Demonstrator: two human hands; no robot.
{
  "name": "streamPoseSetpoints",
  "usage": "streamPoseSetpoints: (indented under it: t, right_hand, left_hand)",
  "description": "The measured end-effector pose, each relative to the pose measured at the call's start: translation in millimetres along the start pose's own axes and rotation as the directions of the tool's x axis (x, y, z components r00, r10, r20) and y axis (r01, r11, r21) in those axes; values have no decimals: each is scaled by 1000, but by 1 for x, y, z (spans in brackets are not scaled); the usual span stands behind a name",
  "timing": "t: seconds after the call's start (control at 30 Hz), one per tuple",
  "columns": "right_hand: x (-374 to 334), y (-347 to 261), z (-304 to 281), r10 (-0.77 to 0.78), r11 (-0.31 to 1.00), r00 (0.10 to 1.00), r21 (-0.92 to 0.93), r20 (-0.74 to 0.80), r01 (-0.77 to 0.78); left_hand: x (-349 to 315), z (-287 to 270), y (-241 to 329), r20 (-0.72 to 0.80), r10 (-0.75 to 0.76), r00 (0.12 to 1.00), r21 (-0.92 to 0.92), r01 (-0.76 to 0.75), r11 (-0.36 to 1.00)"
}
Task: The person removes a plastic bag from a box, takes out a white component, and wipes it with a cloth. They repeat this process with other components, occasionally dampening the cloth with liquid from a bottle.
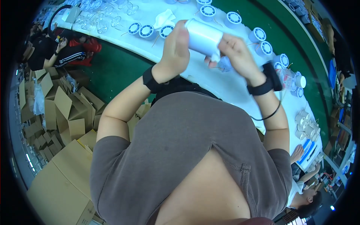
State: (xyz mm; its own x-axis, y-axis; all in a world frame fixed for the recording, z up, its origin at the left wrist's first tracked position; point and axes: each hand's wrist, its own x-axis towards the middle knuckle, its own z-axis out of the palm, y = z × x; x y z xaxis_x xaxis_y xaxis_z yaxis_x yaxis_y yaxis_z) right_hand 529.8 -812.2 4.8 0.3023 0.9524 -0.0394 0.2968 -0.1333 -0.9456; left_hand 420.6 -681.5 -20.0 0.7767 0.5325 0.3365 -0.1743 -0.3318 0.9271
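we hold white cylinder (pixel 204 36) above surface (pixel 232 88): left fingers (pixel 182 36) grasping left end, right fingers (pixel 228 44) grasping right end.

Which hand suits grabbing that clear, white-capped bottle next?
Probably your right hand: it sits nearer the clear bottle, while your left hand is farther left. Both hands are on the white cylinder.

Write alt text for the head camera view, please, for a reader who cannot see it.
A person's left hand and right hand hold a white cylinder above a white-covered table. Slot-topped white cylindrical units stand along the table; open cardboard boxes sit at left.
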Motion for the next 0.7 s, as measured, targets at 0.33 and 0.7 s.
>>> streamPoseSetpoints:
  t: [0.33,0.7]
  right_hand:
    - [-14,5,8,-322,924,925,-280,-202,260]
    - [-17,43,43,173,72,958,968,227,-242]
  left_hand:
    - [7,-22,29,465,-276,841,23,300,954]
    - [41,-54,-6,153,260,953,687,-292,665]
